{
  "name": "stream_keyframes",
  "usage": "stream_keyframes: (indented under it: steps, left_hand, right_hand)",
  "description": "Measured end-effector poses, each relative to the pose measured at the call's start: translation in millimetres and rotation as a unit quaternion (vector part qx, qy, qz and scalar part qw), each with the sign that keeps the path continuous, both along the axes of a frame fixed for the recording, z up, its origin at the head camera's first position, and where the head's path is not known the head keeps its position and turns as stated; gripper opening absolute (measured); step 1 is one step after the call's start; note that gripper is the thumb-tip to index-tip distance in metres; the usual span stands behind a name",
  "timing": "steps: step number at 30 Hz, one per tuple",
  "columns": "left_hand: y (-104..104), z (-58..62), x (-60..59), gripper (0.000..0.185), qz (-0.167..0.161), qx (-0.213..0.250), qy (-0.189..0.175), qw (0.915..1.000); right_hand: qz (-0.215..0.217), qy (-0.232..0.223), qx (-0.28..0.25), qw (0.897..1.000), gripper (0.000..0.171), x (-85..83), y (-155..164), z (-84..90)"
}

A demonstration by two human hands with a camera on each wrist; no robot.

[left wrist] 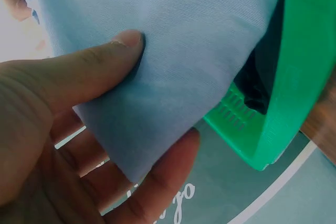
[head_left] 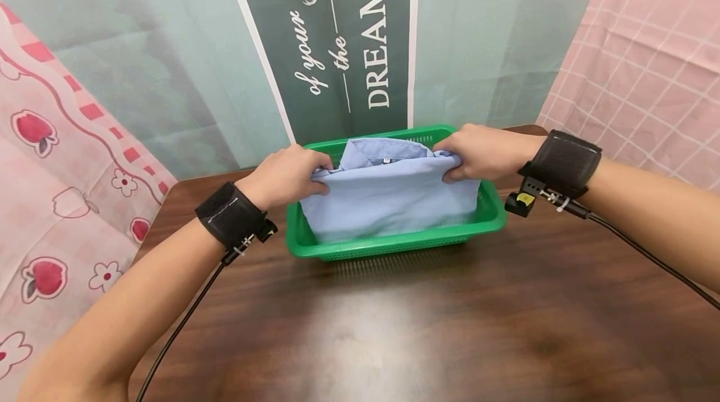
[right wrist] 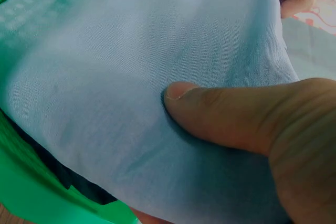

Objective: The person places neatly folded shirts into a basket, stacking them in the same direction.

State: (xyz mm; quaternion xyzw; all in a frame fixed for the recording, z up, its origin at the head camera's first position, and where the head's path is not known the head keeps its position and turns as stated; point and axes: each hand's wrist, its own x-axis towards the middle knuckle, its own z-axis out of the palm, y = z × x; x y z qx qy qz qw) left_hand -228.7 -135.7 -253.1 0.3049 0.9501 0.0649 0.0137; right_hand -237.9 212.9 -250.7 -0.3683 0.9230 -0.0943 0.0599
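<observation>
bare dark wood table (head_left: 394,327) runs wide in front of the green basket (head_left: 394,242), which sits near the far edge. folded blue shirt (head_left: 388,195) partly inside the basket. left hand (head_left: 287,177) and right hand (head_left: 484,152) pinch its two upper corners, thumbs on top, fingers underneath.

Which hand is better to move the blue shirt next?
Neither alone, probably. The left hand and right hand each pinch an opposite side of the folded light-blue cotton shirt over the green plastic basket, so both together look best placed.
</observation>
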Motion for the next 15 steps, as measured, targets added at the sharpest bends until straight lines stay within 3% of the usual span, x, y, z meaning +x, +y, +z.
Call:
stream_keyframes:
  steps: [15]
  left_hand:
    - [-6.0,0.6,-20.1,0.017,0.019,-0.02,0.022,0.9994]
  right_hand:
    - [-0.009,-0.014,0.046,0.999,0.026,-27.0,-6.0,-4.0]
